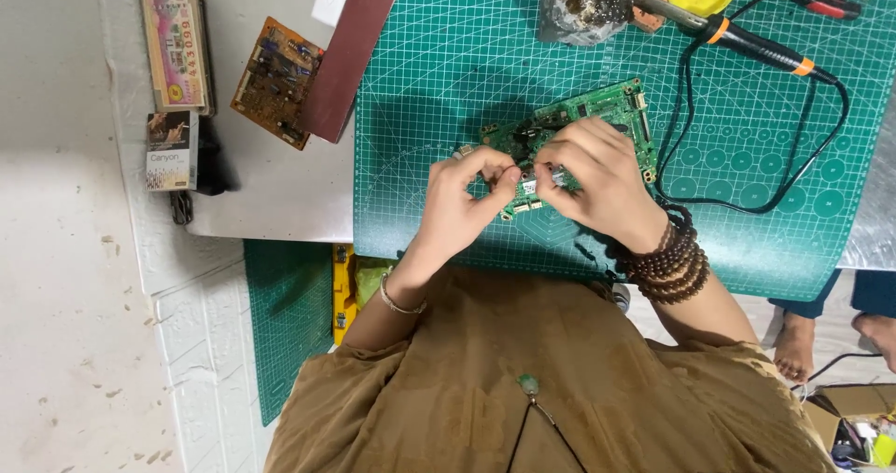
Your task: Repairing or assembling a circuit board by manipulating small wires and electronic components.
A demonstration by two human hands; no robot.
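Head view only here, looking straight down. Both hands meet over a green circuit board lying flat on the green cutting mat, which makes sense as a soft, non-slip base for it. The left hand has its fingers curled in close, thumb and forefinger nearly pinched together on something tiny at the board's near edge; too small to tell what. The right hand rests on top of the board, fingers bent and almost closed around a small silvery part, and its weight looks like it's keeping the board from sliding. A stack of brown bead bracelets sits on that wrist.

Beyond the right fingers, well apart from them, a soldering iron with an orange-banded black handle lies on the mat, its cord looping back toward the board's far side, probably parked out of the way. Off past the left fingers, on the grey desk, there's a brown circuit board and a couple of small boxes.
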